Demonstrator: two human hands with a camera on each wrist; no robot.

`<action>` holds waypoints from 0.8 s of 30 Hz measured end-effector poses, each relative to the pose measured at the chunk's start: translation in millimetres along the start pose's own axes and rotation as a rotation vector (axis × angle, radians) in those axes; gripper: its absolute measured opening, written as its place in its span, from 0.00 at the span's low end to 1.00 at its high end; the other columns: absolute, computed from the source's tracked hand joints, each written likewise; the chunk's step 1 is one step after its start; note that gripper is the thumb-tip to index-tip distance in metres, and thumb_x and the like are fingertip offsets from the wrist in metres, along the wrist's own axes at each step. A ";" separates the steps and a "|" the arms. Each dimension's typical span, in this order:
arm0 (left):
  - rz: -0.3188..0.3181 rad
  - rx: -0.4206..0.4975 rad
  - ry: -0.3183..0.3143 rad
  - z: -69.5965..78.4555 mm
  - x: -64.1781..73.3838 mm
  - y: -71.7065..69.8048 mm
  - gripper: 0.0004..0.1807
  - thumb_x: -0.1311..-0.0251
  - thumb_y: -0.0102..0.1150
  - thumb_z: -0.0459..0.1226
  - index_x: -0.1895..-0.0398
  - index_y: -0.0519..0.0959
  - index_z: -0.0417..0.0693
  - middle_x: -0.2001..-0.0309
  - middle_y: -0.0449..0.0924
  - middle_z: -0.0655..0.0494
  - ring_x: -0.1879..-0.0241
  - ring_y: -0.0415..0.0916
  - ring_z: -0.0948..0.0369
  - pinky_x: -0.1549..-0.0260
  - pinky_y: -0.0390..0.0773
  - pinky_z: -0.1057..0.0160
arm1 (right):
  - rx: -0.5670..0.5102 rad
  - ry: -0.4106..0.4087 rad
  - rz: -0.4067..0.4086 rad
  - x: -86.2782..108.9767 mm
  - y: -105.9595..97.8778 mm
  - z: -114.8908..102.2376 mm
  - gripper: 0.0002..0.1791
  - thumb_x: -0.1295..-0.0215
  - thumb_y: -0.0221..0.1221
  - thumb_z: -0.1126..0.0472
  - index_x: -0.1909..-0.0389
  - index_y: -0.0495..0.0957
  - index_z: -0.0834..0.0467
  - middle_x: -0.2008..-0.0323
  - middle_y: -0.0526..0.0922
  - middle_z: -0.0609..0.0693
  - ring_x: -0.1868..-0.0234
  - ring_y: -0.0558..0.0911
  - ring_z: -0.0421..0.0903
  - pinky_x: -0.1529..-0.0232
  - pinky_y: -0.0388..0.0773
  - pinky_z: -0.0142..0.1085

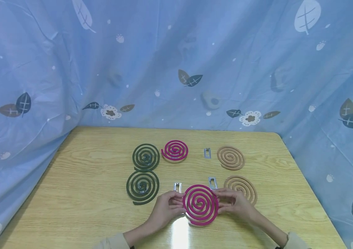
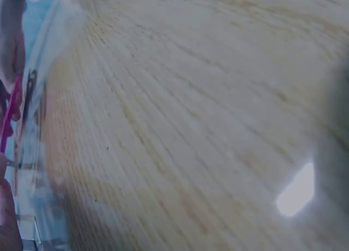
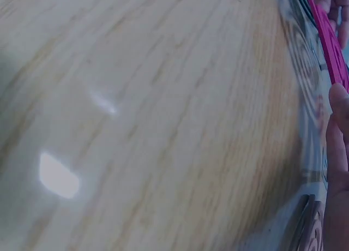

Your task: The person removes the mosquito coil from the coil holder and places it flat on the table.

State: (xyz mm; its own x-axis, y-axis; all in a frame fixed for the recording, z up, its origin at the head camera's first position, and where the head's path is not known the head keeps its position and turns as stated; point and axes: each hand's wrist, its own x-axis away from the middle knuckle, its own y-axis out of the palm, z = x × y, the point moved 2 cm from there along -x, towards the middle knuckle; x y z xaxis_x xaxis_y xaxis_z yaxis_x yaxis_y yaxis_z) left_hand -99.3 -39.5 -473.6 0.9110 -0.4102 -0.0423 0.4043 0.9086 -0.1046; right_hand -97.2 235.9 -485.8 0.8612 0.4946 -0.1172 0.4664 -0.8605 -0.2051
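Hands pinching magenta coil, grip narrow

Magenta spiral coil; dark green coils; tan coils; wood-grain table; blue leaf-print cloth.

looked like a makeshift recording corner in someone's home rather than a real workshop. a blue bedsheet-type cloth printed with leaves and little flowers was hung behind and down both sides, closing off the room. the wood-grain counter had rounded corners, like a cheap household one. mosquito coils and small metal stands were laid out on it in neat rows.
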 end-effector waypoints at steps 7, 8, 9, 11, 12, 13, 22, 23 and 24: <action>-0.012 -0.006 -0.012 -1.0 -4.5 -0.9 0.22 0.55 0.69 0.22 0.53 0.77 0.28 0.62 0.80 0.41 0.63 0.81 0.49 0.60 0.84 0.69 | 0.026 -0.036 0.020 0.0 1.2 -1.1 0.31 0.53 0.69 0.73 0.47 0.71 0.79 0.50 0.69 0.77 0.56 0.80 0.38 0.52 0.82 0.34; -0.016 -0.009 -0.014 -1.5 -5.1 -0.9 0.22 0.55 0.69 0.23 0.53 0.77 0.29 0.61 0.80 0.41 0.62 0.81 0.48 0.60 0.84 0.69 | 0.029 -0.037 0.021 -0.2 1.1 -1.5 0.31 0.53 0.69 0.73 0.47 0.71 0.79 0.50 0.69 0.76 0.57 0.80 0.38 0.52 0.82 0.34; -0.019 -0.011 -0.013 -2.1 -5.7 -0.9 0.22 0.55 0.69 0.23 0.53 0.77 0.28 0.61 0.80 0.41 0.62 0.81 0.48 0.60 0.84 0.69 | 0.035 -0.039 0.026 -0.4 1.1 -1.9 0.31 0.53 0.69 0.72 0.47 0.71 0.79 0.51 0.70 0.76 0.57 0.80 0.38 0.52 0.82 0.35; -0.022 -0.008 -0.014 -2.6 -6.3 -0.9 0.22 0.55 0.69 0.22 0.53 0.77 0.28 0.60 0.79 0.41 0.62 0.81 0.48 0.60 0.84 0.70 | 0.046 -0.040 0.036 -0.9 1.1 -1.4 0.31 0.54 0.69 0.72 0.48 0.71 0.79 0.53 0.72 0.74 0.58 0.80 0.39 0.52 0.82 0.35; -0.024 -0.009 -0.013 -2.7 -6.5 -1.0 0.22 0.55 0.68 0.22 0.52 0.77 0.28 0.60 0.79 0.41 0.61 0.81 0.48 0.59 0.83 0.70 | 0.056 -0.042 0.043 -1.1 1.2 -0.9 0.31 0.54 0.70 0.72 0.48 0.72 0.79 0.54 0.74 0.72 0.59 0.81 0.40 0.52 0.82 0.36; -0.025 -0.013 -0.011 -2.6 -6.6 -1.1 0.22 0.54 0.68 0.22 0.52 0.77 0.27 0.60 0.78 0.41 0.61 0.81 0.48 0.59 0.83 0.70 | 0.061 -0.044 0.050 -1.4 1.2 -0.2 0.31 0.55 0.70 0.71 0.49 0.72 0.79 0.55 0.75 0.72 0.59 0.81 0.40 0.52 0.82 0.36; 0.000 -0.022 -0.011 -3.2 -10.5 -1.7 0.21 0.54 0.67 0.21 0.53 0.77 0.26 0.60 0.77 0.42 0.59 0.80 0.48 0.57 0.83 0.70 | 0.094 0.009 0.118 -3.4 1.6 5.9 0.27 0.55 0.70 0.71 0.53 0.75 0.78 0.57 0.78 0.70 0.60 0.83 0.40 0.54 0.83 0.35; 0.006 -0.034 -0.011 -3.4 -10.9 -2.0 0.21 0.54 0.67 0.22 0.53 0.77 0.26 0.60 0.77 0.42 0.59 0.80 0.48 0.58 0.83 0.70 | 0.096 0.019 0.126 -4.1 1.5 6.1 0.26 0.55 0.70 0.71 0.53 0.75 0.78 0.57 0.78 0.70 0.60 0.83 0.39 0.55 0.83 0.35; 0.013 -0.042 -0.011 -3.5 -11.5 -2.2 0.21 0.54 0.67 0.22 0.53 0.77 0.27 0.60 0.77 0.42 0.59 0.80 0.48 0.58 0.83 0.70 | 0.094 0.028 0.133 -4.9 1.4 6.0 0.26 0.55 0.70 0.71 0.53 0.76 0.78 0.57 0.79 0.70 0.60 0.83 0.39 0.55 0.83 0.35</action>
State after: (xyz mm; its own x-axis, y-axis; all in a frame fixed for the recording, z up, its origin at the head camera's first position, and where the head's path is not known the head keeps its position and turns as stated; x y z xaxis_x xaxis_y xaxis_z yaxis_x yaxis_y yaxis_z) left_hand -111.0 -37.1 -476.4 0.9170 -0.3975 -0.0326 0.3891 0.9096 -0.1455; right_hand -101.9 233.0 -491.4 0.9199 0.3728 -0.1220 0.3284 -0.9021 -0.2798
